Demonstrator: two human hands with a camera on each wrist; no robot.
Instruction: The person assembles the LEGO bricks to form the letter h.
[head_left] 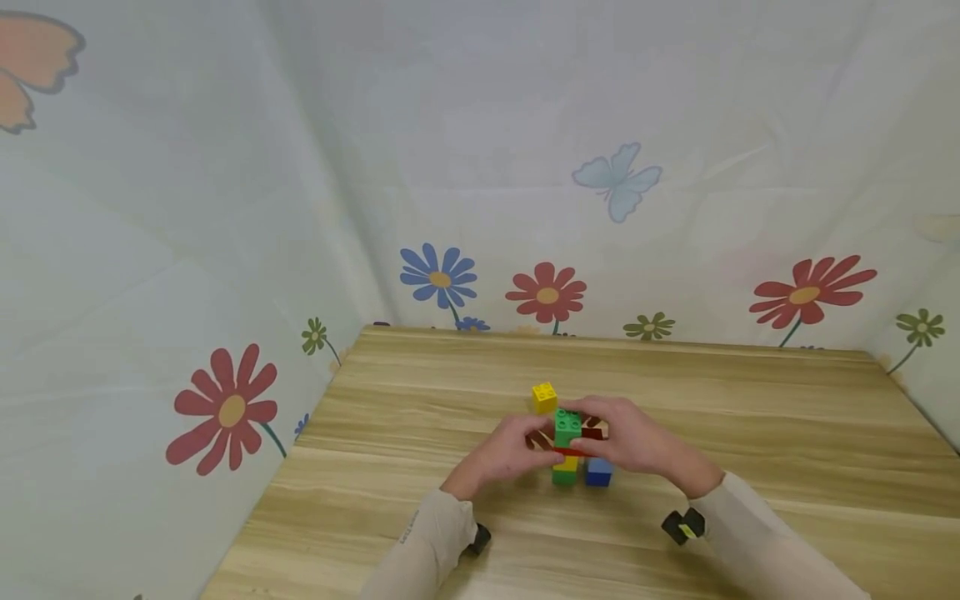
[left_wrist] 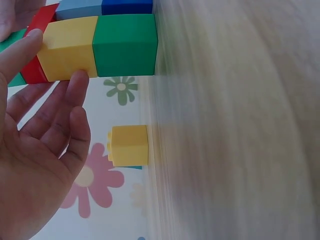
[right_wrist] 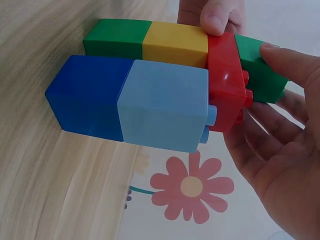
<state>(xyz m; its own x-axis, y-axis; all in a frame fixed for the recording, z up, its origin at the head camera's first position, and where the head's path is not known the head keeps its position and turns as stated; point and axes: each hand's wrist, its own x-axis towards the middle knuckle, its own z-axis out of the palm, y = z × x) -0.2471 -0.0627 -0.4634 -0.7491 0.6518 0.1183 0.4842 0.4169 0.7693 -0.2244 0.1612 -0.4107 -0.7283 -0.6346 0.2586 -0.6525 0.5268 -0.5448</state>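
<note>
A stack of toy building bricks stands on the table, a lower green brick (right_wrist: pixel 117 37) under a yellow brick (right_wrist: pixel 175 44), then a longer red brick (right_wrist: pixel 226 82) and an upper green brick (right_wrist: pixel 260 67). Thumb and fingers of my left hand (head_left: pixel 510 454) hold the stack's sides around the red and yellow bricks. From the other side, my right hand (head_left: pixel 630 433) pinches the upper green brick. Close beside this stack, a light blue brick (right_wrist: pixel 165 102) sits on a dark blue brick (right_wrist: pixel 90 95). Whether the red brick touches the light blue studs, I cannot tell.
A single yellow brick (head_left: pixel 544 399) stands behind the stack on the wooden table (head_left: pixel 420 375). Cloth walls (head_left: pixel 480 150) printed with flowers and butterflies surround the table's back and sides.
</note>
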